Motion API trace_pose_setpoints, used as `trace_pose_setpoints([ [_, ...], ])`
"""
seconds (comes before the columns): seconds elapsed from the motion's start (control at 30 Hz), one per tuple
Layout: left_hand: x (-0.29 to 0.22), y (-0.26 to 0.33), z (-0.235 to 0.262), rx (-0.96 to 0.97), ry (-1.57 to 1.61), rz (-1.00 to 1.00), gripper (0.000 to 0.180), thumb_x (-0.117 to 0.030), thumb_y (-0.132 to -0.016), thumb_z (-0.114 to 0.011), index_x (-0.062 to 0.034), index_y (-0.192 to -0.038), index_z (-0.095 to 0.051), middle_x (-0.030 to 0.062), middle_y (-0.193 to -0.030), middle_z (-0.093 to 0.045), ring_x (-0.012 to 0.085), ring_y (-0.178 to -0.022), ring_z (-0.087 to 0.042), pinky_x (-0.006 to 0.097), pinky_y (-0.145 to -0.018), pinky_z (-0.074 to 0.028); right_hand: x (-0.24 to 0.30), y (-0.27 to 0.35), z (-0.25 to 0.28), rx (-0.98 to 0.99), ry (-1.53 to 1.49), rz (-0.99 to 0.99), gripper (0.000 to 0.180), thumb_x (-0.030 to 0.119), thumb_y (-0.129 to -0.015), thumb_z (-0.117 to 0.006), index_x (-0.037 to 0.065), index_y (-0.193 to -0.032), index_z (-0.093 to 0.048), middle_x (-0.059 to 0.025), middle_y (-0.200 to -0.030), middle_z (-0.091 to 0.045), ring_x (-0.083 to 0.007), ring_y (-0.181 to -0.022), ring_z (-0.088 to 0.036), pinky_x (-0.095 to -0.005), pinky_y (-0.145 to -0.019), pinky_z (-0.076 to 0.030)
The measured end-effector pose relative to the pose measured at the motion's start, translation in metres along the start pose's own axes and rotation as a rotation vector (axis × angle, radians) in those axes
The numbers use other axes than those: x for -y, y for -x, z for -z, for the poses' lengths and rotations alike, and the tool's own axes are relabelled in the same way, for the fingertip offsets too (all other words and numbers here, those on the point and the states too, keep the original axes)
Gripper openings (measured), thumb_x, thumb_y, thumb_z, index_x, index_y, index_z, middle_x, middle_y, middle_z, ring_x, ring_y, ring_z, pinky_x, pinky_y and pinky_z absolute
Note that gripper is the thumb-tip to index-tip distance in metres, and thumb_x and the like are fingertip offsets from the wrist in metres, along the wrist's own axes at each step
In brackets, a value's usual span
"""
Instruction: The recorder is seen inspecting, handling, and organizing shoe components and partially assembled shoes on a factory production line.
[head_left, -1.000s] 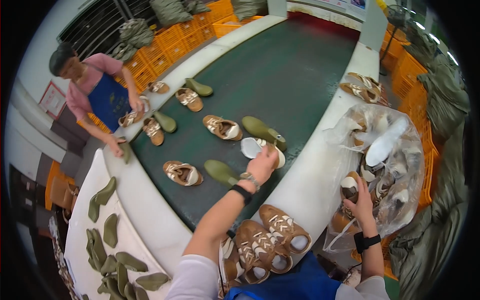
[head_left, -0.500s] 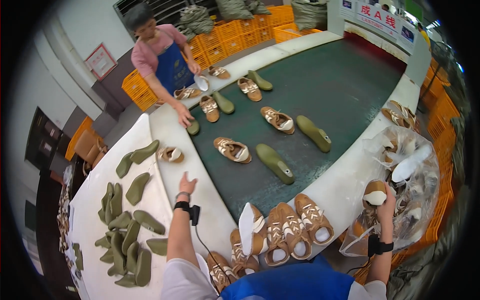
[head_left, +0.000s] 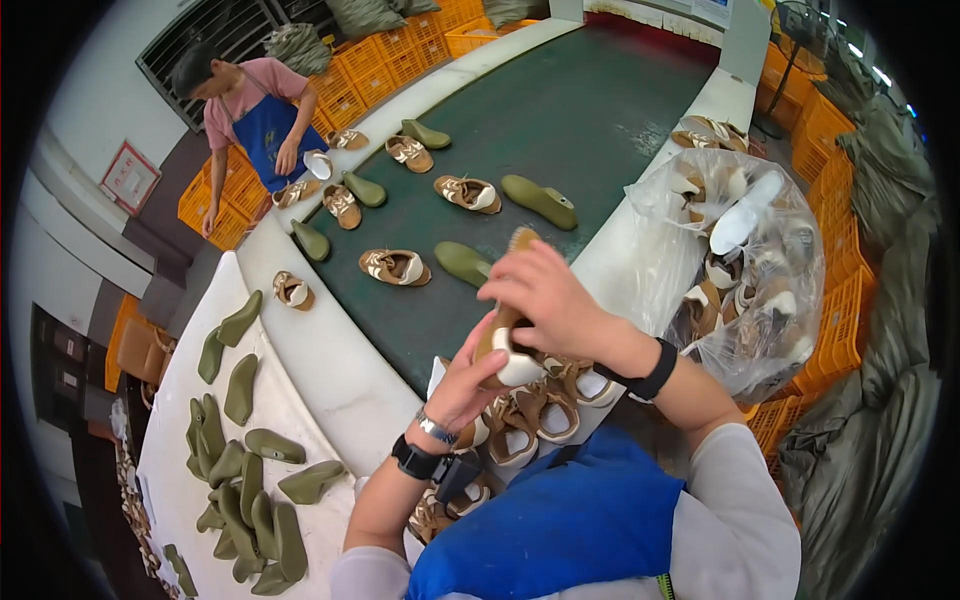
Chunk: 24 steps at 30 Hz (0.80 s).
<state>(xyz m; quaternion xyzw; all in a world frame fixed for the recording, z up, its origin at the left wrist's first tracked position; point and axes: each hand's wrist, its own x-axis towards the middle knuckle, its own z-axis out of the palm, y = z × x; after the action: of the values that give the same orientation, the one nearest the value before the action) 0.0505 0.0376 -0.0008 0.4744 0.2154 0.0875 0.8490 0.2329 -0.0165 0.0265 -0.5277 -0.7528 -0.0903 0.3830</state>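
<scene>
Above the near edge of the green belt, I hold a brown and white sneaker [head_left: 518, 368] between both hands. My left hand [head_left: 465, 385] is closed around its white heel end. Across the upper, my right hand [head_left: 555, 300] grips the shoe with bent fingers, hiding much of it; its brown tip [head_left: 522, 238] shows beyond them. Just below my hands, several matching sneakers [head_left: 550, 415] stand in a row on the white ledge. Past my hands lies a green shoe last [head_left: 462, 262], partly covered by my right fingers.
More sneakers [head_left: 396, 267] and lasts [head_left: 540, 200] lie on the belt [head_left: 560, 120]. A pile of lasts [head_left: 250, 500] covers part of the white table at left. At right, a clear bag of shoes [head_left: 650, 270] sits by orange crates [head_left: 830, 330]. A co-worker [head_left: 255, 110] stands far left.
My right hand has brought a sneaker from the bag to the middle, and my left hand now grips it too. The co-worker's hand has left the belt-edge last. The view has shifted.
</scene>
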Motion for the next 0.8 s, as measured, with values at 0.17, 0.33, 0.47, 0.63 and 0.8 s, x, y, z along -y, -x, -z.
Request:
trace_pose_setpoints([
  [0.17,0.024,0.030,0.002,-0.033,0.577,-0.173,0.068,-0.034,-0.079,-0.056,-0.0033,-0.133,-0.030,0.0171,-0.131,-0.040,0.0314,-0.116,-0.047,0.049,-0.094,-0.042,-0.008,0.041,0.017,-0.123,-0.588,-0.710,0.062,0.023,-0.067,-0.075,0.010,-0.121,-0.048,-0.0096,-0.115,-0.048,-0.0213,-0.102,-0.050,-0.0323,-0.080,-0.044],
  [0.33,0.038,0.042,-0.008,0.073,0.654,-0.240,0.070,-0.032,-0.076,-0.059,-0.0050,-0.134,-0.029,0.0168,-0.132,-0.039,0.0319,-0.118,-0.045,0.050,-0.096,-0.041,0.038,0.045,-0.002,-0.039,-0.902,-0.647,0.090,0.022,-0.067,-0.074,0.008,-0.138,-0.022,-0.0145,-0.129,-0.035,-0.0258,-0.108,-0.048,-0.0335,-0.082,-0.045],
  [0.47,0.042,0.038,-0.013,-0.022,0.347,-0.181,0.069,-0.029,-0.077,-0.060,-0.0087,-0.135,-0.029,0.0136,-0.134,-0.038,0.0297,-0.120,-0.041,0.054,-0.100,-0.033,0.025,0.056,-0.023,-0.106,-0.733,-0.533,0.068,0.005,-0.067,-0.058,0.005,-0.130,-0.035,-0.0179,-0.119,-0.045,-0.0316,-0.112,-0.048,-0.0352,-0.091,-0.041],
  [0.63,0.063,0.044,0.015,-0.297,-0.299,-0.074,0.061,-0.014,-0.082,-0.059,-0.0066,-0.135,-0.030,0.0123,-0.129,-0.044,0.0239,-0.119,-0.043,0.040,-0.099,-0.034,-0.075,0.109,-0.003,-0.067,-0.171,-0.642,0.051,-0.001,-0.068,-0.050,0.007,-0.118,-0.047,-0.0190,-0.107,-0.056,-0.0376,-0.100,-0.054,-0.0395,-0.084,-0.045],
  [0.8,0.104,0.075,0.094,-0.677,-1.838,-0.323,0.061,-0.021,-0.079,-0.064,-0.0008,-0.130,-0.038,0.0194,-0.124,-0.047,0.0288,-0.118,-0.043,0.038,-0.099,-0.033,-0.119,0.217,-0.015,0.539,-0.060,-0.755,0.050,-0.001,-0.068,-0.054,0.009,-0.117,-0.050,-0.0179,-0.108,-0.057,-0.0373,-0.099,-0.054,-0.0384,-0.084,-0.044],
])
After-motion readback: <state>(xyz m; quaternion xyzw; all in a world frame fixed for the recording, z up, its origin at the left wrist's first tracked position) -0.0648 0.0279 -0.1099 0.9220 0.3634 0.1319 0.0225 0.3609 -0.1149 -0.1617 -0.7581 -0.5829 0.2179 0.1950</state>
